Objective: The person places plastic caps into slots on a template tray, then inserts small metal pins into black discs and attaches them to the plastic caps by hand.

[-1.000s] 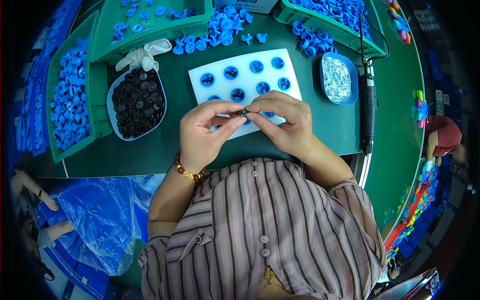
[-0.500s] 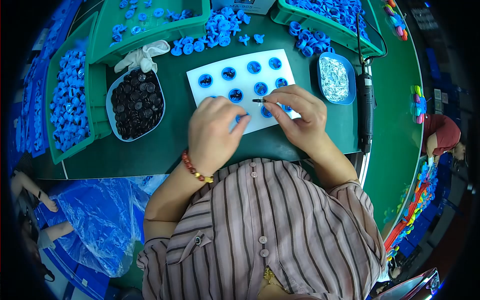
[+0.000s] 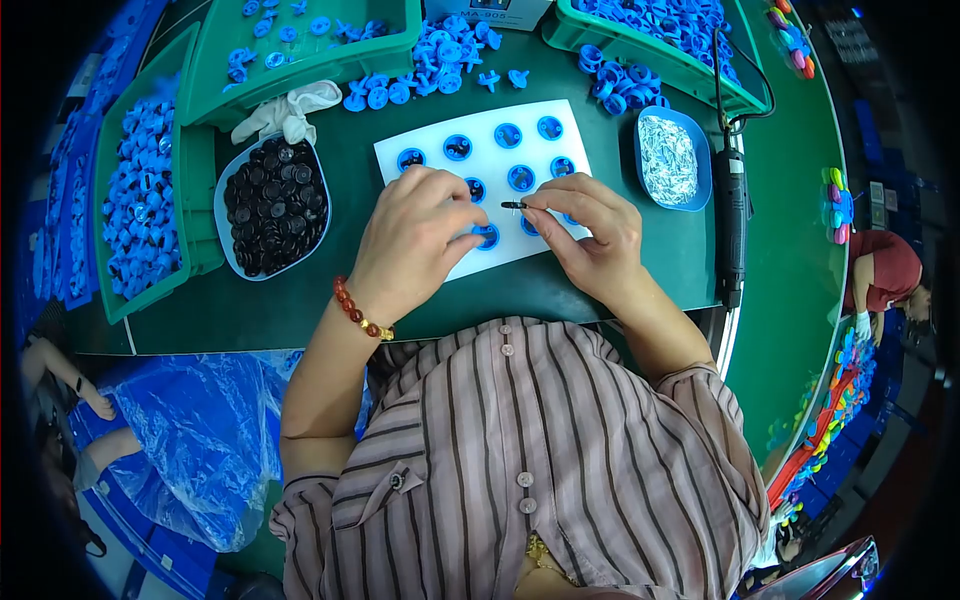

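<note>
My right hand [image 3: 592, 235] pinches a small black disc [image 3: 514, 205] edge-on between thumb and fingertips, with a thin bright bit under it. My left hand [image 3: 418, 235] hovers over the left part of a white board [image 3: 440, 133], fingers curved and thumb apart from the index finger; nothing shows between them. Round blue parts sit in rows in the board, such as one blue ring [image 3: 508, 135] at the back. Dark pieces show inside several of them. Both hands cover some of the front parts.
Left stands a bowl of black discs [image 3: 275, 210], beside a green bin [image 3: 190, 215] of blue parts. A white glove [image 3: 290, 113] lies behind. Right are a tray of small metallic pieces [image 3: 668, 160] and a black corded tool [image 3: 733, 225]. Loose blue parts [image 3: 445, 55] lie at the back.
My left hand has shifted left and slightly up, uncovering a blue ring near the board's front. My right hand keeps the black disc almost in place, moving slightly left.
</note>
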The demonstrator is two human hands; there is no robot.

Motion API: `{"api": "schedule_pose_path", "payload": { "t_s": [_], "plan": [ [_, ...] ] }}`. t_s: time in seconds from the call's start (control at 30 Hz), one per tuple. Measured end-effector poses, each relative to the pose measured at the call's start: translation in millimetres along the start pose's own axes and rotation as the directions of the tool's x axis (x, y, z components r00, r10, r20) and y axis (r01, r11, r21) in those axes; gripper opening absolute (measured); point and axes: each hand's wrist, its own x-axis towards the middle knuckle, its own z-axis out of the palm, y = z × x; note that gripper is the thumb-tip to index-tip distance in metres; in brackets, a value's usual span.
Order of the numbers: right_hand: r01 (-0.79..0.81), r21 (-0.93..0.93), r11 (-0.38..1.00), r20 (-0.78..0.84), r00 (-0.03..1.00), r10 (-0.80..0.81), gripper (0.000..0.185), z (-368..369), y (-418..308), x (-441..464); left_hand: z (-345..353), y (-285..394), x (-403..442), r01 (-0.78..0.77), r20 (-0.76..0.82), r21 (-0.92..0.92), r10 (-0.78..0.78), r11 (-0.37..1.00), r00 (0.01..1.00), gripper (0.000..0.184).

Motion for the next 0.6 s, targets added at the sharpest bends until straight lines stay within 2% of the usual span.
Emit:
{"api": "schedule_pose_path", "payload": {
  "t_s": [0.03,0.1,0.13,0.2,0.23,0.3,0.6],
  "plan": [
    [0.019,0.018,1.0,-0.016,1.0,-0.019,0.016,2,1,-1,1,2,0,0.002,0.001,0.0,-0.002,1.0,1.0,0.022],
    [0.032,0.035,0.999,-0.028,0.999,-0.031,0.017,4,1,-3,5,9,-2,0.157,-0.154,-0.244,-0.199,0.957,0.968,0.024],
    [0.054,0.035,0.998,-0.01,0.998,-0.054,0.018,4,1,-2,6,12,-2,0.158,-0.154,-0.247,-0.2,0.956,0.968,0.024],
    [0.076,0.038,0.996,0.013,0.997,-0.076,0.019,5,1,-3,7,19,-2,0.244,-0.096,-0.388,-0.302,0.889,0.948,0.027],
    [0.105,0.034,0.994,0.013,0.994,-0.105,0.02,4,-1,-6,10,23,-4,0.247,-0.098,-0.387,-0.306,0.889,0.947,0.027],
    [0.134,0.032,0.99,0.014,0.991,-0.135,0.021,7,-1,-6,17,19,-6,0.115,-0.225,-0.393,-0.216,0.912,0.95,0.028],
    [0.144,0.035,0.989,0.025,0.989,-0.145,0.021,8,-1,-8,20,20,-7,0.124,-0.227,-0.355,-0.215,0.927,0.95,0.031]
  ]
}}
